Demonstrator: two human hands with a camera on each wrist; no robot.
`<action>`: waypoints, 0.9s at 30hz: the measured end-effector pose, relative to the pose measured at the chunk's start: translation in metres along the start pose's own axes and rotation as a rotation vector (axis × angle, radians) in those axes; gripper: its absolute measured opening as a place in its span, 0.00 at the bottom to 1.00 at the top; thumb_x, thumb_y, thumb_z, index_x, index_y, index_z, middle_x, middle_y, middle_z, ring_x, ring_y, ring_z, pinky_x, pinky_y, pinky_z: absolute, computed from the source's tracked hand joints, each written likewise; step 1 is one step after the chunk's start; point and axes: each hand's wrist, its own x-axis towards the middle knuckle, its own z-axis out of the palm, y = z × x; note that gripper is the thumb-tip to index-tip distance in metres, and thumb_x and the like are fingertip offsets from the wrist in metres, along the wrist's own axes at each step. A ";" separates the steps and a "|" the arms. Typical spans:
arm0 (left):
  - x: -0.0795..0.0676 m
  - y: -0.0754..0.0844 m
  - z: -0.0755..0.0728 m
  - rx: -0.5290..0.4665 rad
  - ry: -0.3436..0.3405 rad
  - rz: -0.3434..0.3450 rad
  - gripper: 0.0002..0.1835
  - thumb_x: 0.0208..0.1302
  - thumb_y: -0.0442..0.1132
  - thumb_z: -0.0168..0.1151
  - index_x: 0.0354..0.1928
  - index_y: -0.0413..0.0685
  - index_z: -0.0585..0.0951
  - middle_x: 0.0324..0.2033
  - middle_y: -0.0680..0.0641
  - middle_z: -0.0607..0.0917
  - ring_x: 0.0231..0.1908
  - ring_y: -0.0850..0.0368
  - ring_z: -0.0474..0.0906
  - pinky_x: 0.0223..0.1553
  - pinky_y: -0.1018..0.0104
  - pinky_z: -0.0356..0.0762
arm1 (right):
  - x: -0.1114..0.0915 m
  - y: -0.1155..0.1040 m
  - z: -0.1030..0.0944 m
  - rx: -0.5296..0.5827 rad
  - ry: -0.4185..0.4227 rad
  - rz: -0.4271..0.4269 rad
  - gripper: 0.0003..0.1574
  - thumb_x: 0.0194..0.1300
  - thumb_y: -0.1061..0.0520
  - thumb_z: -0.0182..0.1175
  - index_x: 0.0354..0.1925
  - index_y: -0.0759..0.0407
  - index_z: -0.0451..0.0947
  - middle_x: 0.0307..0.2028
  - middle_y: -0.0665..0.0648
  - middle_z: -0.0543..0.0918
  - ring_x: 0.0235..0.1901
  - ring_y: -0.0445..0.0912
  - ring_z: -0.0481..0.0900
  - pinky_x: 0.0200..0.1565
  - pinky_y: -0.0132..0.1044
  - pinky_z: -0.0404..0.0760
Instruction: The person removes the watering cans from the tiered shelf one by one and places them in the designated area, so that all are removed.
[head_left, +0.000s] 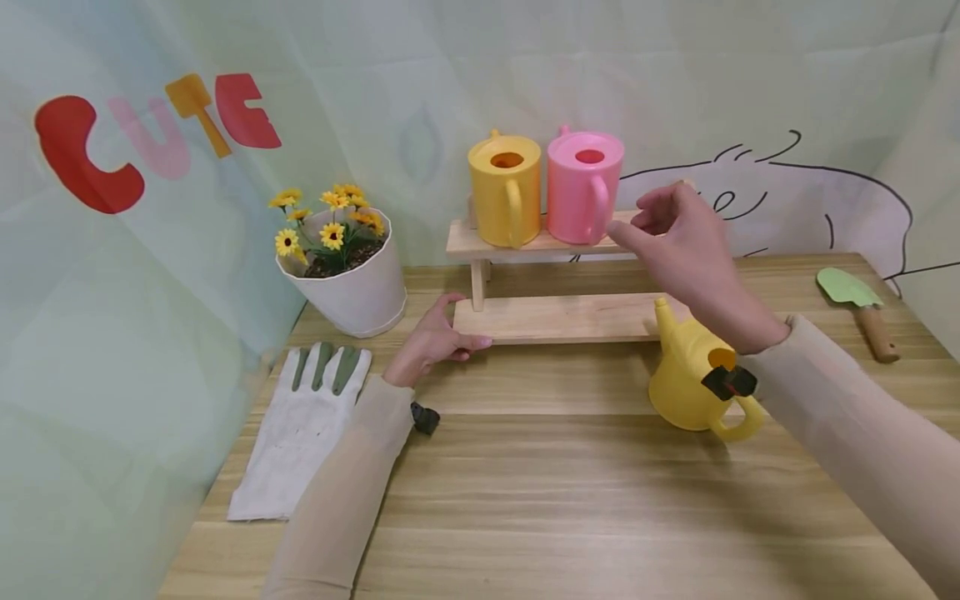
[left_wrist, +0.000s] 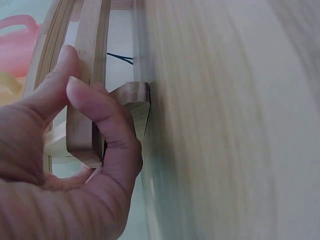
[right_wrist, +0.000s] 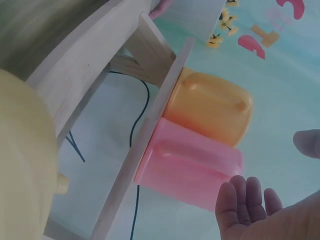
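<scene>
My left hand (head_left: 435, 337) grips the left end of the lower board (head_left: 562, 318) of a two-step wooden stand; the left wrist view shows thumb and fingers around the board's end (left_wrist: 82, 132). On the upper step (head_left: 551, 243) stand an orange-yellow watering can (head_left: 487, 200) and, close beside it, a pink watering can (head_left: 572, 196). Just right of the pink can, my right hand (head_left: 686, 242) is raised with thumb and fingers apart, holding nothing. Below that hand, a yellow watering can (head_left: 675, 387) stands on the table before the lower board's right end, its handle towards me.
A white pot (head_left: 363, 292) of yellow flowers stands left of the stand. In front of it lies a white and green glove (head_left: 296, 450). A green trowel with a wooden handle (head_left: 873, 333) lies at the right. A printed cloth (head_left: 420, 67) hangs behind the wooden table (head_left: 525, 508).
</scene>
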 end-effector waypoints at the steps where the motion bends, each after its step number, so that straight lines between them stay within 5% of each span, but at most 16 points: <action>1: 0.000 0.000 0.000 0.000 0.000 -0.001 0.56 0.64 0.30 0.80 0.85 0.52 0.53 0.42 0.40 0.83 0.22 0.63 0.77 0.24 0.75 0.78 | 0.004 -0.001 0.002 0.001 0.001 0.003 0.38 0.74 0.37 0.68 0.67 0.59 0.70 0.54 0.56 0.78 0.54 0.48 0.77 0.49 0.34 0.78; 17: 0.000 0.000 0.000 -0.010 0.010 -0.008 0.56 0.63 0.29 0.80 0.85 0.53 0.54 0.48 0.38 0.82 0.23 0.62 0.78 0.24 0.76 0.79 | 0.049 -0.005 0.029 0.002 -0.065 0.110 0.38 0.76 0.42 0.67 0.70 0.61 0.67 0.58 0.59 0.76 0.53 0.50 0.73 0.46 0.34 0.80; 27: 0.000 0.002 0.000 -0.011 0.009 -0.016 0.57 0.63 0.29 0.80 0.85 0.53 0.54 0.49 0.37 0.80 0.22 0.62 0.77 0.23 0.75 0.79 | 0.060 -0.007 0.037 0.011 -0.095 0.143 0.32 0.80 0.45 0.63 0.70 0.61 0.71 0.63 0.63 0.79 0.57 0.53 0.75 0.56 0.39 0.83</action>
